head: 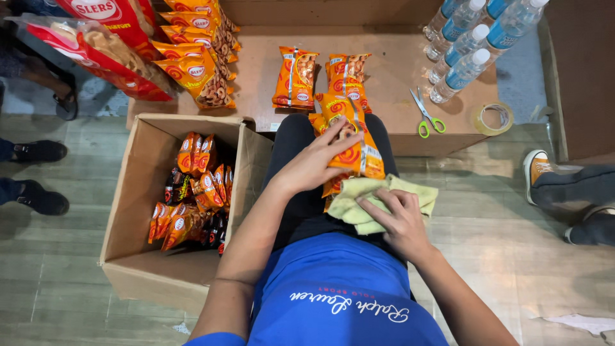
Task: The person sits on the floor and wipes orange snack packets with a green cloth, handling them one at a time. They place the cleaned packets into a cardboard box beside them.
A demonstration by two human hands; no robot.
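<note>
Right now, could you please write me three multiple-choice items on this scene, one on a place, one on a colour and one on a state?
1. Where do the scissors lie?
A. in the cardboard box
B. on the brown tabletop, beside the tape roll
C. on the floor

2. What colour is the cloth on the person's lap?
A. pale yellow-green
B. dark blue
C. red

3. How does the cardboard box stand?
A. taped shut
B. folded flat
C. open, with snack packets inside

Answers:
1. B: the green-handled scissors rest on the tabletop left of the tape roll.
2. A: the right hand presses on a pale yellow-green cloth.
3. C: the flaps stand open and orange snack packets lie inside, while the left hand rests on another orange snack packet.
</note>
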